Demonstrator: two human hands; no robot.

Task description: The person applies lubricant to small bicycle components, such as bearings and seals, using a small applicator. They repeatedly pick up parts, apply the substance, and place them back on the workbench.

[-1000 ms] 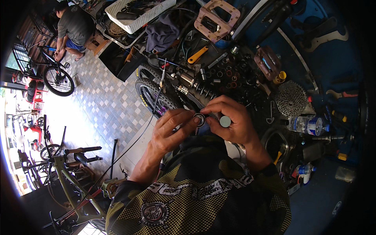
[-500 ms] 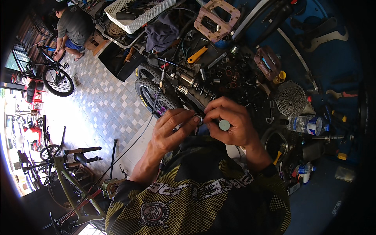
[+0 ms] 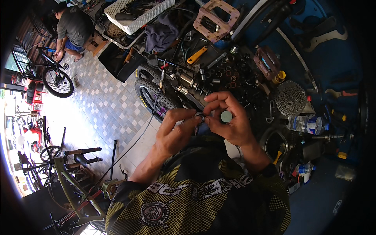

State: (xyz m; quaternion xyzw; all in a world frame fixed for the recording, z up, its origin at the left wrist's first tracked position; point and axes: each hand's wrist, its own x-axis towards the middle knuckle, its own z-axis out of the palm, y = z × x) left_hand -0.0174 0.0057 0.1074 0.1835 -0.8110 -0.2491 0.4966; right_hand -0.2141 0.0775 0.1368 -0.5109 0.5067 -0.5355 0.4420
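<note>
My left hand (image 3: 177, 131) and my right hand (image 3: 228, 119) meet in front of my chest. Between the fingertips of both sits a small metal ring-shaped part (image 3: 199, 116). A short grey cylinder (image 3: 226, 116) with a round flat end is also held in my right hand, tucked between its fingers. Both hands hover above a cluttered workbench (image 3: 313, 58) with a blue top. Just beyond my fingers lie a knobby bicycle tyre (image 3: 150, 98) and a coil shock (image 3: 192, 84).
Pedals (image 3: 216, 15), a cassette (image 3: 290, 98), a yellow-handled tool (image 3: 197, 55), small rings and water bottles (image 3: 305, 123) cover the bench. A white basket (image 3: 135, 13) stands at the back. Another person (image 3: 72, 27) crouches by a bicycle (image 3: 53, 74) at upper left. A green bike frame (image 3: 66, 176) stands at lower left.
My fingers have shifted slightly around the small ring; both hands stay in almost the same place.
</note>
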